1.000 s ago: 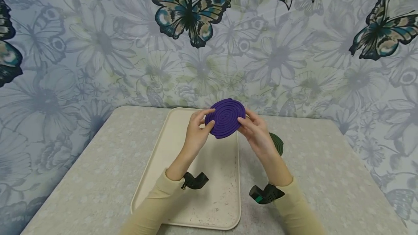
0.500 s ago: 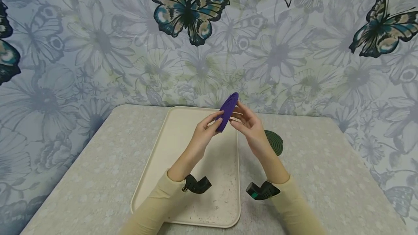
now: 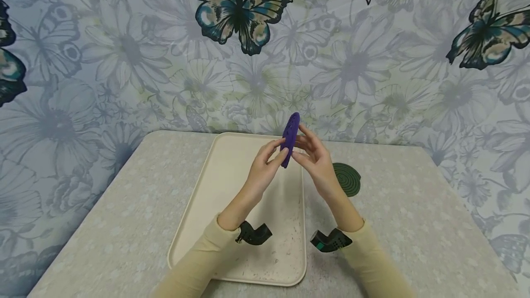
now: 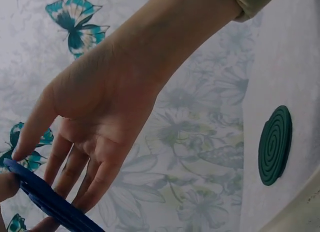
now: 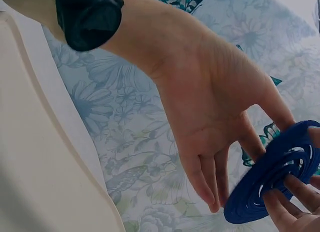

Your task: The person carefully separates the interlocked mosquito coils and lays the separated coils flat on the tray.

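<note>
Held up on edge over the tray is a purple coiled disc (image 3: 291,134), a flat spiral of thin strand, looking bluish in the wrist views. My left hand (image 3: 262,169) pinches its left side between thumb and fingers. On the other side, my right hand (image 3: 320,167) has its fingertips and thumb against it. In the right wrist view several fingertips (image 5: 295,189) touch the spiral face of the disc (image 5: 240,199), where light shows between some coils. The left wrist view has the disc (image 4: 55,204) nearly edge-on.
Below the hands lies a cream tray (image 3: 232,160) with small dark specks. Beyond my right wrist, a similar green coil (image 3: 348,179) lies flat on the grey table (image 3: 406,210). A butterfly-patterned wall (image 3: 356,59) stands behind. Both wrists wear black cameras (image 3: 254,233).
The purple disc has turned from nearly facing the head view to almost edge-on. Both hands have shifted with it, and more of the green coil shows.
</note>
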Motion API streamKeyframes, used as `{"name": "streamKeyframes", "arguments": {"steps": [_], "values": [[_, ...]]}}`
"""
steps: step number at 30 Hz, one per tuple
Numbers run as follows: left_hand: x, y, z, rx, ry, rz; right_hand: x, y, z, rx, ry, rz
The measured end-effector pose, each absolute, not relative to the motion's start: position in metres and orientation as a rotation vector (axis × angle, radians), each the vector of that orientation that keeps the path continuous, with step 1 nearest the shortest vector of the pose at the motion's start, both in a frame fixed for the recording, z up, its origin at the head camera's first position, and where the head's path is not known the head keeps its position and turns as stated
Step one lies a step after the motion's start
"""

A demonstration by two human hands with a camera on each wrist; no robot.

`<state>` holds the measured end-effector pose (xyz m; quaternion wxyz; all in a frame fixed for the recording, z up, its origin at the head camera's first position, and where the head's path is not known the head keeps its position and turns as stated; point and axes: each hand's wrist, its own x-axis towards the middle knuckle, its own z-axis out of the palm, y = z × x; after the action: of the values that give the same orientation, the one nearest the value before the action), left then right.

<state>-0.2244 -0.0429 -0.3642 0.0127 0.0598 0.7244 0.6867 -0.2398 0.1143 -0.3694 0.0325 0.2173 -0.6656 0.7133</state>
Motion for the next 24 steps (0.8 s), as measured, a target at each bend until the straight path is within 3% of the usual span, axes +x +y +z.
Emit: {"name": "streamKeyframes", "arguments": {"steps": [24], "values": [[-0.23, -0.048, -0.369, 0.268, 2.303, 2.221, -0.229, 0.115, -0.358, 0.607, -2.069, 2.347]]}}
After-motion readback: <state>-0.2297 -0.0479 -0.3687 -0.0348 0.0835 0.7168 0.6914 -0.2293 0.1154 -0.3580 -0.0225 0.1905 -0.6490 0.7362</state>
